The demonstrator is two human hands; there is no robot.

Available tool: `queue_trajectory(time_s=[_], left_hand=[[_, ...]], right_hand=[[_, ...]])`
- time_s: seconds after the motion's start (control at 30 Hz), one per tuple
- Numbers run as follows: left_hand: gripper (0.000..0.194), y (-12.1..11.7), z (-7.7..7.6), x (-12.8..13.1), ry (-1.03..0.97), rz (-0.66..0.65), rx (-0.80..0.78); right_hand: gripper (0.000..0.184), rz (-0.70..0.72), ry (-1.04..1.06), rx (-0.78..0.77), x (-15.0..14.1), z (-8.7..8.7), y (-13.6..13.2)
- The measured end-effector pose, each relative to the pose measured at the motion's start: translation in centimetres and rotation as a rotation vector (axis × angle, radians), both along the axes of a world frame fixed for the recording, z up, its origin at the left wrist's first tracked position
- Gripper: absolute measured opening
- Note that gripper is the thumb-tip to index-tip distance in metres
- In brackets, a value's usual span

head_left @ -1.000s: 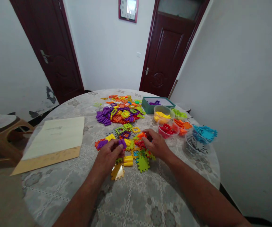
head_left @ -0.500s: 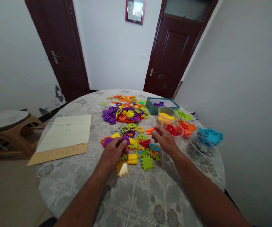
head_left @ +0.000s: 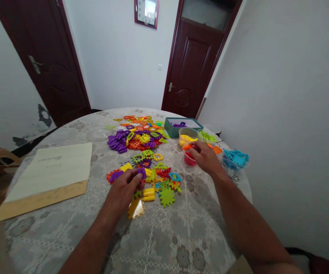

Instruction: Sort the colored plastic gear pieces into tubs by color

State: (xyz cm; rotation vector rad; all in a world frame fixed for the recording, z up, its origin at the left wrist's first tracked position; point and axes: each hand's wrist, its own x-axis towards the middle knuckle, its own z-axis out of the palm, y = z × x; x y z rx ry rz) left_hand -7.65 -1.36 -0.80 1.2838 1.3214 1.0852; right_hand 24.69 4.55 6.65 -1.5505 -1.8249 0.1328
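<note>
My left hand [head_left: 123,189] rests closed on a small cluster of coloured plastic building pieces [head_left: 155,179] near the table's middle, its fingers pinching a purple piece [head_left: 142,172]. My right hand [head_left: 206,156] reaches out to the right over the tubs, its fingers closed on an orange piece [head_left: 186,147] held just above the tub of red pieces [head_left: 189,160]. A yellow triangular piece [head_left: 136,208] and a green square piece [head_left: 167,197] lie just in front of my left hand.
A bigger heap of purple, orange and green pieces [head_left: 137,133] lies farther back on the round table [head_left: 158,236]. A teal box [head_left: 181,126], a tub of yellow pieces [head_left: 187,137] and blue pieces [head_left: 235,158] stand right. Paper on cardboard [head_left: 47,173] lies left.
My right hand picked an orange piece out of the near cluster and carried it right, over the tub of red pieces. My left hand stayed on the purple piece. The camera swung.
</note>
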Motion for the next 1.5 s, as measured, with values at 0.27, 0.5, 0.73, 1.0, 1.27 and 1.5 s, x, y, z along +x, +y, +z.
queue_trajectory(time_s=[0.27,0.5,0.73,1.0,1.27,1.5], left_hand=[[0.056,0.2,-0.3,-0.1,0.026,-0.009,0.027],[0.052,0.2,0.0,0.1,0.03,-0.015,0.016],[0.041,-0.5,1.1,0.7,-0.037,-0.042,0.034],[0.027,-1.3,1.5,1.0,-0.081,-0.224,0.049],[0.023,-1.0,2.1,-0.8,0.252,-0.046,0.162],[0.031,-0.5,2.4,-4.8,0.726,0.135,0.329]], right_hand=[[0.037,-0.53,-0.572,-0.202,9.0,2.6,1.8],[0.042,-0.524,-0.611,-0.251,9.9,1.5,1.7],[0.03,0.101,-0.233,-0.13,0.6,-0.3,-1.2],[0.024,0.659,0.055,-0.351,-10.4,-2.1,-4.9],[0.014,0.605,-0.118,-0.424,-8.2,0.8,0.3],[0.041,-0.054,0.054,-0.123,-2.6,5.6,13.0]])
